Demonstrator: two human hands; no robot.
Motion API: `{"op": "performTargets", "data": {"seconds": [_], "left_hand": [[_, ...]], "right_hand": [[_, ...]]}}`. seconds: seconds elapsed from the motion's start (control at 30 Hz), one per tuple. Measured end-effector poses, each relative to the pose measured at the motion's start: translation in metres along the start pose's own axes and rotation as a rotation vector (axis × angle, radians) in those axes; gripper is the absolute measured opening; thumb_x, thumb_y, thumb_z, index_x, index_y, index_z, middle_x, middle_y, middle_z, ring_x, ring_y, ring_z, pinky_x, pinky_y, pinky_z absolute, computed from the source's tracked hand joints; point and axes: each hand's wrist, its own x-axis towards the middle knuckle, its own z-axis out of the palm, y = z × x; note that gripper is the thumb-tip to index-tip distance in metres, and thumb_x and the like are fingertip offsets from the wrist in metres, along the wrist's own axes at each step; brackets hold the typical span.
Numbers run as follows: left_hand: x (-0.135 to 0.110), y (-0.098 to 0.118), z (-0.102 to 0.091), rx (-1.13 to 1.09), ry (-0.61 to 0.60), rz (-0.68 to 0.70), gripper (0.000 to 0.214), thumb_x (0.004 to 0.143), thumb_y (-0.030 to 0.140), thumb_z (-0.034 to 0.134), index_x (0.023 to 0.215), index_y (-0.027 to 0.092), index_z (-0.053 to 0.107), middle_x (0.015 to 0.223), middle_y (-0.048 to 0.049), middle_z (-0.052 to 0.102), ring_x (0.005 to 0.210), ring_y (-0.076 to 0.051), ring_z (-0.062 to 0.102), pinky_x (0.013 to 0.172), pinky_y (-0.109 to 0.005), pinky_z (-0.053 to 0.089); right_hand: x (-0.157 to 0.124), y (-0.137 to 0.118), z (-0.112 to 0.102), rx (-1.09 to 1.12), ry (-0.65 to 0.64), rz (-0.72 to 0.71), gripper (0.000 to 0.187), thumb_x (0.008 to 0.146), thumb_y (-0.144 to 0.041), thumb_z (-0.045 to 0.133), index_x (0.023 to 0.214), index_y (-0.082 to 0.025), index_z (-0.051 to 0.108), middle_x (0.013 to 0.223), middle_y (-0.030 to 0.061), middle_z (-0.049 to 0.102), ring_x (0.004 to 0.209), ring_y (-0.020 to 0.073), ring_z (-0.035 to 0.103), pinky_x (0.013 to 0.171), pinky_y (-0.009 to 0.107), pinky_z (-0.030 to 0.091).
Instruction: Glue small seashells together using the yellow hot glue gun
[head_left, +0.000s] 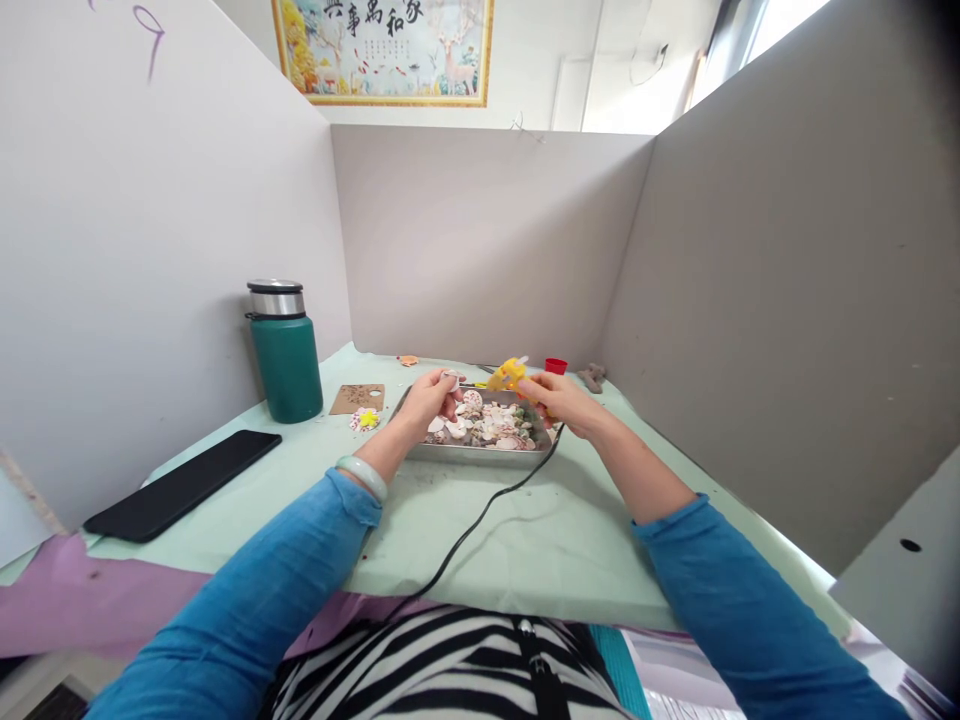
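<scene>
Your left hand (429,400) is above the left part of a metal tray (480,456), its fingers pinching a small whitish piece (450,377) whose exact shape is mostly hidden by your grip. Your right hand (562,400), at the tray's right end, has its fingers wrapped around a yellow glue gun (510,374), which you hold above the tray's far side with its front end turned toward your left hand; whether you are pressing the trigger cannot be told. A black cable (484,508) runs from below your right hand, past the tray's near right corner and across the pale green surface (450,540) to the edge by your lap. The tray lies in front of you, filled with loose shells (499,425), mostly white and pinkish. Just left of it sits a small shell cluster with a yellow middle (365,420), near a brown card (356,399). Further left stand a green bottle (285,360), upright, and, nearer you, a flat black slab (187,485) lying down. Beyond your right hand are a red cup (556,366) and a grey-brown object (592,377), too small to make out.
</scene>
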Motion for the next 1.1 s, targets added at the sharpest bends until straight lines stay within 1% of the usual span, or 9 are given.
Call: {"op": "performTargets", "data": {"seconds": [0.07,0.13,0.2,0.27,0.47,0.57,0.77,1.1], "left_hand": [[0.000,-0.001,0.000,0.004,-0.011,-0.002,0.013,0.078,0.028,0.054,0.078,0.015,0.052,0.063,0.0015,0.054,0.037,-0.006,0.043,0.043,-0.023,0.045],[-0.001,-0.001,0.000,0.016,-0.018,-0.016,0.014,0.078,0.028,0.055,0.076,0.015,0.051,0.062,0.0009,0.054,0.038,-0.005,0.043,0.043,-0.022,0.044],[-0.002,0.000,0.001,0.022,-0.033,-0.027,0.014,0.078,0.028,0.055,0.074,0.015,0.050,0.062,0.0007,0.054,0.038,-0.005,0.043,0.043,-0.021,0.044],[-0.004,0.001,0.001,0.020,-0.062,-0.032,0.014,0.077,0.027,0.055,0.074,0.015,0.049,0.063,0.0009,0.054,0.037,-0.005,0.042,0.042,-0.021,0.043],[-0.009,0.007,0.004,0.000,-0.165,-0.035,0.012,0.075,0.024,0.056,0.071,0.016,0.048,0.062,0.0022,0.051,0.038,-0.005,0.039,0.041,-0.023,0.045],[-0.011,0.009,0.005,-0.014,-0.212,-0.023,0.015,0.075,0.026,0.058,0.071,0.016,0.048,0.061,0.0026,0.049,0.039,-0.004,0.037,0.042,-0.023,0.045],[-0.012,0.010,0.005,-0.043,-0.272,-0.016,0.017,0.076,0.028,0.058,0.070,0.016,0.048,0.061,0.0034,0.049,0.039,-0.003,0.034,0.043,-0.023,0.045],[-0.012,0.010,0.005,-0.075,-0.294,-0.018,0.018,0.076,0.028,0.058,0.071,0.015,0.047,0.059,0.0040,0.047,0.038,-0.003,0.032,0.044,-0.024,0.046]], "right_hand": [[0.000,0.000,-0.001,0.245,0.020,0.022,0.035,0.071,-0.048,0.067,0.083,-0.019,0.053,0.056,-0.0047,0.037,0.046,0.0071,0.033,0.040,0.021,0.031],[-0.002,-0.001,0.001,0.426,0.018,-0.007,0.038,0.068,-0.046,0.072,0.088,-0.018,0.054,0.056,-0.0064,0.033,0.046,0.0060,0.031,0.041,0.021,0.031],[-0.004,-0.001,0.002,0.538,-0.052,-0.048,0.040,0.069,-0.047,0.070,0.092,-0.017,0.055,0.056,-0.0071,0.032,0.046,0.0055,0.031,0.041,0.020,0.031],[-0.005,0.001,0.003,0.586,-0.149,-0.066,0.041,0.071,-0.049,0.068,0.094,-0.017,0.056,0.057,-0.0069,0.033,0.046,0.0054,0.032,0.042,0.020,0.031],[-0.007,0.013,-0.001,0.544,-0.343,-0.040,0.044,0.075,-0.055,0.061,0.093,-0.015,0.057,0.057,-0.0051,0.039,0.044,0.0064,0.036,0.042,0.021,0.030],[-0.008,0.014,-0.001,0.524,-0.404,-0.038,0.044,0.076,-0.055,0.060,0.092,-0.014,0.058,0.055,-0.0050,0.040,0.043,0.0064,0.037,0.042,0.021,0.030],[-0.008,0.015,0.000,0.484,-0.399,-0.027,0.045,0.076,-0.055,0.060,0.092,-0.013,0.058,0.055,-0.0049,0.040,0.042,0.0064,0.037,0.042,0.022,0.028],[-0.005,0.020,0.000,0.510,-0.432,-0.035,0.038,0.081,-0.048,0.057,0.093,-0.012,0.059,0.056,-0.0045,0.041,0.042,0.0058,0.038,0.042,0.021,0.028]]}}
